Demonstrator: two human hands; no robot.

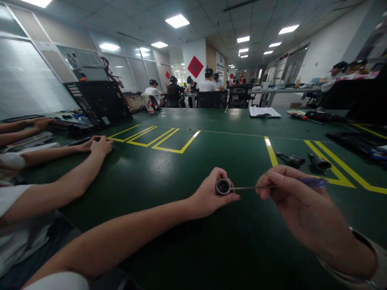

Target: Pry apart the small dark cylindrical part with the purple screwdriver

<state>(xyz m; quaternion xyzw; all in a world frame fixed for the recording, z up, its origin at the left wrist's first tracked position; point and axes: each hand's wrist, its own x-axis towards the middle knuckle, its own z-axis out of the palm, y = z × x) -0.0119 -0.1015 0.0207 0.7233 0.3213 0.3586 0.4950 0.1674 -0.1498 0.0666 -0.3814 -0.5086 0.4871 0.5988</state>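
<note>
A dark round metal part with a hollow open end is gripped in my left hand, its opening facing me. My right hand is closed on a screwdriver with a translucent purple-blue handle. The screwdriver's thin shaft points left, and its tip meets the right side of the round part's rim. Beyond my right hand, two dark metal parts lie on the green table: one with a thin stem, the other with a wide round end.
Yellow tape marks the table. A co-worker's hands are at the left, beside a black rack. Papers lie at the far edge; tools and a black tray are at the right.
</note>
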